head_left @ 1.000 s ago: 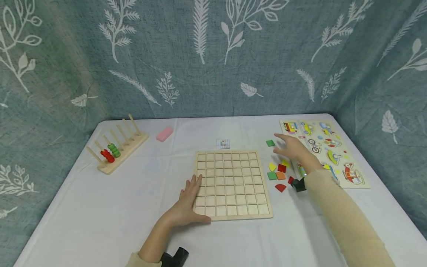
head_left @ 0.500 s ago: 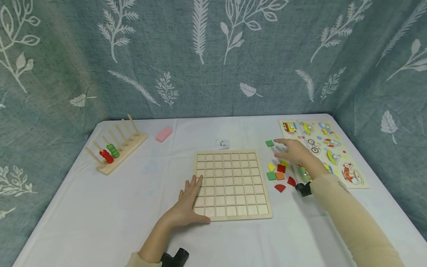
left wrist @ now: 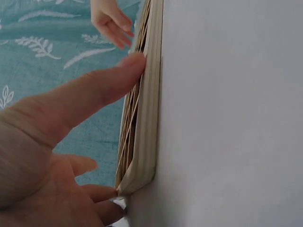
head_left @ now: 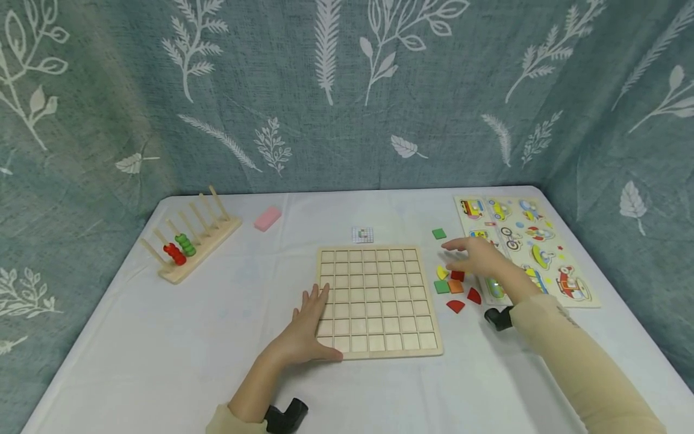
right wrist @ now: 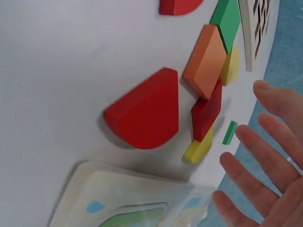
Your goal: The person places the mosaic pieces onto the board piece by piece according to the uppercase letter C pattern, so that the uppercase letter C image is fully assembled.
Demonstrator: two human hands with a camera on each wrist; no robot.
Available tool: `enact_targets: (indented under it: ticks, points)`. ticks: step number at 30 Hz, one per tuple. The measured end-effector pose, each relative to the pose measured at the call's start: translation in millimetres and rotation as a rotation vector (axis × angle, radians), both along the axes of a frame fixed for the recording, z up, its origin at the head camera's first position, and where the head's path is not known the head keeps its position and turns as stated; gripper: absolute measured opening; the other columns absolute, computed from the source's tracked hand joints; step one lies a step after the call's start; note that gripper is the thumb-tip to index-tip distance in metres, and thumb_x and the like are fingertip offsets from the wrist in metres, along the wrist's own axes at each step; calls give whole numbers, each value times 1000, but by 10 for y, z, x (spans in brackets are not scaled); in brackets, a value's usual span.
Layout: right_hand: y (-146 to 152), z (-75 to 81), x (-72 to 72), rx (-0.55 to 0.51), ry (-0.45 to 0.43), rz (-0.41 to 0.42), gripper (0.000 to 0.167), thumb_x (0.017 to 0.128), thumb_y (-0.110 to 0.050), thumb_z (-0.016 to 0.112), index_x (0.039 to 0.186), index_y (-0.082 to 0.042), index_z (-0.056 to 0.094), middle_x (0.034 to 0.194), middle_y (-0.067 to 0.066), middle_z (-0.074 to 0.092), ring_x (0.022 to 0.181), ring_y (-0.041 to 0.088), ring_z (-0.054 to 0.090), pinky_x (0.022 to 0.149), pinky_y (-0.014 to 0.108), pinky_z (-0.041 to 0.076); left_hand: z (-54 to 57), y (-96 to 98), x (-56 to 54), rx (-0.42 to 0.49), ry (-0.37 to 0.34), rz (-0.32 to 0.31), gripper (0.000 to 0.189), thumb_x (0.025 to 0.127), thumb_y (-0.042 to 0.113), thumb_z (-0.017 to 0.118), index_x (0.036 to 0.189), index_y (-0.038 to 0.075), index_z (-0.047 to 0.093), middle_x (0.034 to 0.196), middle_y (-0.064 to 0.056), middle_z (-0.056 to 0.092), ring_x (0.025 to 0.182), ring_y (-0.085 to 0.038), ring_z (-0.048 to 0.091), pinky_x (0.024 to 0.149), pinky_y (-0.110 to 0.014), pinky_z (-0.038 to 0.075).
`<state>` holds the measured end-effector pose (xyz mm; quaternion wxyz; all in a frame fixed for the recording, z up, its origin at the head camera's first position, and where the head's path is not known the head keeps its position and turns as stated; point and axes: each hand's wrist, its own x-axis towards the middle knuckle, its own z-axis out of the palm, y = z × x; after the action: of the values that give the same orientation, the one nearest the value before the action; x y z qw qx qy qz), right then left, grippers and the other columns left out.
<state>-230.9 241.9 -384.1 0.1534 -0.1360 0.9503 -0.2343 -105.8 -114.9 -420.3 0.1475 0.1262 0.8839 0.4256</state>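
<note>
A square wooden grid board (head_left: 382,310) lies flat on the white table. My left hand (head_left: 295,340) rests at its lower left corner, fingers along the left side and thumb at the front edge; the left wrist view shows the thumb (left wrist: 94,94) extended over the board's rim. My right hand (head_left: 479,259) hovers palm down with spread fingers over small coloured pieces, holding nothing. Under and near it lie an orange square (head_left: 456,286), a green square (head_left: 441,286), a red square (right wrist: 207,111), yellow rounded pieces (right wrist: 200,147) and two red quarter-circle pieces (right wrist: 142,109). Another green square (head_left: 439,233) lies farther back.
A picture puzzle board (head_left: 553,271) lies at the right, partly under the right arm. Behind the grid sits a small patterned card (head_left: 362,234). A pink block (head_left: 268,218) and a pegged wooden stand (head_left: 211,241) with red and green beads are at the left.
My right hand has drawn back toward me, from beside the far green square to above the red and yellow pieces. My left hand has stayed on the board.
</note>
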Motion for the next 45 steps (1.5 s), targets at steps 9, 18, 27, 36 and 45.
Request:
enact_targets:
  ticks: [9, 18, 27, 36, 45]
  points:
    - [-41, -22, 88, 5, 3, 24, 46, 81, -16, 69, 124, -5, 56, 118, 16, 58, 111, 33, 50, 92, 49, 40, 35, -79, -66, -32, -20, -31, 128, 51, 25, 89, 146, 3, 7, 150, -22, -2, 136, -38, -6, 104, -59, -5]
    - [-73, -94, 117, 3, 35, 41, 35, 80, -9, 70, 114, -4, 63, 106, 10, 63, 95, 25, 55, 83, 42, 46, -9, -73, -71, -30, -6, -49, 130, 48, 26, 90, 146, 1, 9, 151, -19, -2, 137, -37, -6, 104, -59, -7]
    - [-85, -147, 100, 33, 107, 90, 27, 78, -7, 70, 105, -7, 70, 101, 7, 64, 92, 23, 56, 81, 42, 47, -24, -80, -74, -27, -6, -44, 132, 48, 30, 90, 146, 0, 7, 151, -18, -1, 137, -37, -5, 104, -59, -6]
    - [-95, -152, 86, 54, 122, 109, 20, 78, -8, 71, 98, -8, 71, 97, 6, 63, 87, 22, 55, 79, 40, 47, 29, -83, -87, -42, -29, -47, 131, 48, 28, 90, 146, 1, 7, 151, -18, -3, 136, -37, -7, 104, -58, -6]
    - [-88, -150, 75, 38, 94, 76, 18, 76, -8, 72, 93, -4, 68, 89, 5, 59, 79, 20, 51, 71, 35, 46, 64, -62, -143, -64, -24, -46, 132, 46, 24, 91, 146, 2, 8, 149, -23, -3, 135, -41, -8, 101, -63, -6]
